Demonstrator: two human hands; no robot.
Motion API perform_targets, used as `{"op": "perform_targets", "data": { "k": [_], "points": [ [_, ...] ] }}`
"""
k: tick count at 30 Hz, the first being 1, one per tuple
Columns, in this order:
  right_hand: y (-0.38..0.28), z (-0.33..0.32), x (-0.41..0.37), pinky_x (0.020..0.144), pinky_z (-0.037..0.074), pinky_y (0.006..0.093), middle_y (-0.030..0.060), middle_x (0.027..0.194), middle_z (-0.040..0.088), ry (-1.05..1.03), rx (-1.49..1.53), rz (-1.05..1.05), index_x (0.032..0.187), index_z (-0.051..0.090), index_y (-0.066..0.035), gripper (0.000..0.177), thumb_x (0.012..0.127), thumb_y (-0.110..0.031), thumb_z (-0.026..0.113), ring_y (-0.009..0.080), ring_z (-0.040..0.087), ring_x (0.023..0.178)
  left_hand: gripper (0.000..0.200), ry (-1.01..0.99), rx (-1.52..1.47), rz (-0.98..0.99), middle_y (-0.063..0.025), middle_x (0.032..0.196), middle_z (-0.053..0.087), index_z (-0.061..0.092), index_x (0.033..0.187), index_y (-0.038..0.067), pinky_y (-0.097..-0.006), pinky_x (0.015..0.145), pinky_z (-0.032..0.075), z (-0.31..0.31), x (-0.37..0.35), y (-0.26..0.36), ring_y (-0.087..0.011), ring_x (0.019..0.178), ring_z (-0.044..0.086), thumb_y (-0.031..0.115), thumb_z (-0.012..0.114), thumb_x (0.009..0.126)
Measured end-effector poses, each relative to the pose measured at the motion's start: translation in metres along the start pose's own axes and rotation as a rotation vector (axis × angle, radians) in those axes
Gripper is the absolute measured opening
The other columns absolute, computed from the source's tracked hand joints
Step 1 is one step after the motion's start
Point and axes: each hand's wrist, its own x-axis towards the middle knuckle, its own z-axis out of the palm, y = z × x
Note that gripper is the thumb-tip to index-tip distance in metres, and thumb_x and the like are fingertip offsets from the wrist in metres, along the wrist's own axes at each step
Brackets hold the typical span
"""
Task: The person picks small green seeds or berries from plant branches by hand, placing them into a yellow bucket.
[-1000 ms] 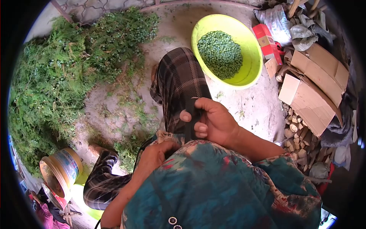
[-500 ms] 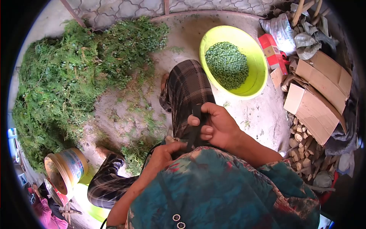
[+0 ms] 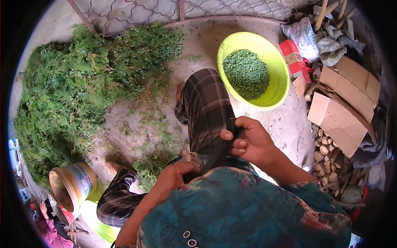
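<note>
I am seated on the ground with my plaid-trousered leg (image 3: pixel 206 107) stretched forward. My right hand (image 3: pixel 248 140) grips one end of a black strap (image 3: pixel 217 151) above my thigh. The strap runs down and left to my left hand (image 3: pixel 173 175), which is closed on its lower end against my teal patterned top (image 3: pixel 240 206). A yellow-green basin (image 3: pixel 278 72) holding small green berries (image 3: pixel 247 73) stands just beyond my knee, to the right.
A large heap of green leafy branches (image 3: pixel 78 87) covers the ground at left. Cardboard boxes (image 3: pixel 343 103), a red carton (image 3: pixel 294 60), sacks and chopped firewood (image 3: pixel 326 157) pile up at right. A paint bucket (image 3: pixel 70 182) sits lower left, near another person's hand (image 3: pixel 43 208).
My right hand has slid rightward along the strap, pulling it taut at a slant. My left hand stays closed on the lower end. The view has shifted slightly.
</note>
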Motion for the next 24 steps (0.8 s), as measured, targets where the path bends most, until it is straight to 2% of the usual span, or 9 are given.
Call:
{"op": "perform_targets", "data": {
  "k": [3,5,7,10,13,14,16,19,24],
  "points": [
    [-0.001,0.000,0.009,0.038,0.030,0.0209,0.0074,0.074,0.052,0.023,-0.015,-0.016,0.096,0.043,-0.009,0.014,0.084,-0.014,0.039,0.0078,0.035,0.043,0.032,-0.047,0.064,-0.054,-0.0076,0.098,0.060,0.059,0.102,-0.002,-0.0260,0.077,0.043,0.002,0.000,0.005,-0.0134,0.087,0.055,0.005,0.065,0.072],
    [-0.001,0.003,0.014,0.039,0.030,0.0214,0.0075,0.074,0.053,0.054,-0.022,-0.036,0.096,0.044,-0.009,0.014,0.085,-0.015,0.039,0.0082,0.035,0.043,0.033,-0.040,-0.315,-0.044,-0.0079,0.099,0.059,0.059,0.102,-0.004,-0.0277,0.078,0.043,0.001,0.002,0.000,-0.0147,0.087,0.055,0.011,0.067,0.074],
    [-0.001,0.007,0.013,0.040,0.032,0.0235,0.0082,0.076,0.054,0.039,-0.116,-0.071,0.096,0.044,-0.008,0.014,0.086,-0.016,0.040,0.0098,0.037,0.045,0.035,-0.019,-0.275,-0.033,-0.0087,0.100,0.059,0.058,0.104,-0.005,-0.0284,0.080,0.043,0.004,0.001,0.002,-0.0166,0.089,0.055,0.012,0.068,0.075],
    [0.002,0.009,0.023,0.044,0.036,0.0276,0.0098,0.077,0.056,-0.005,-0.162,-0.118,0.095,0.045,-0.007,0.014,0.087,-0.017,0.040,0.0127,0.042,0.047,0.039,0.093,-0.407,0.022,-0.0104,0.102,0.058,0.057,0.108,-0.004,-0.0281,0.084,0.042,0.009,-0.012,0.004,-0.0180,0.093,0.055,0.013,0.069,0.076],
    [0.002,0.014,0.033,0.048,0.039,0.0300,0.0110,0.076,0.058,-0.009,-0.165,-0.121,0.094,0.047,-0.007,0.015,0.086,-0.017,0.040,0.0146,0.046,0.050,0.033,0.113,-0.487,0.180,-0.0164,0.118,0.054,0.054,0.114,-0.002,-0.0339,0.091,0.041,0.005,-0.041,0.042,-0.0254,0.106,0.055,0.016,0.055,0.086],
    [0.003,0.015,0.035,0.048,0.040,0.0304,0.0113,0.076,0.058,0.005,-0.154,-0.111,0.093,0.047,-0.006,0.014,0.086,-0.016,0.040,0.0149,0.046,0.049,0.033,0.111,-0.489,0.179,-0.0164,0.118,0.054,0.054,0.114,-0.002,-0.0339,0.091,0.041,0.001,-0.042,0.044,-0.0254,0.106,0.055,0.016,0.055,0.086],
    [0.003,0.014,0.038,0.048,0.040,0.0307,0.0116,0.076,0.058,0.030,-0.148,-0.091,0.093,0.047,-0.006,0.014,0.085,-0.016,0.041,0.0152,0.046,0.049,0.032,-0.277,-0.039,0.558,-0.0182,0.127,0.048,0.052,0.117,0.000,-0.0389,0.096,0.040,-0.005,-0.044,0.043,-0.0312,0.115,0.050,0.009,0.049,0.086],
    [0.005,0.015,0.043,0.048,0.039,0.0313,0.0123,0.076,0.058,-0.018,-0.125,-0.078,0.092,0.046,-0.006,0.013,0.084,-0.016,0.041,0.0157,0.045,0.047,0.035,-0.330,0.061,0.543,-0.0177,0.130,0.045,0.050,0.119,0.000,-0.0416,0.099,0.038,-0.011,-0.048,0.046,-0.0321,0.121,0.043,0.007,0.049,0.085],
    [0.002,0.021,0.047,0.046,0.039,0.0310,0.0132,0.076,0.058,-0.065,-0.132,-0.105,0.089,0.046,-0.007,0.012,0.085,-0.017,0.041,0.0154,0.044,0.046,0.042,-0.360,0.034,0.529,-0.0155,0.131,0.045,0.049,0.122,0.000,-0.0396,0.099,0.038,-0.014,-0.042,0.037,-0.0300,0.122,0.044,0.005,0.050,0.080]
  ]
}}
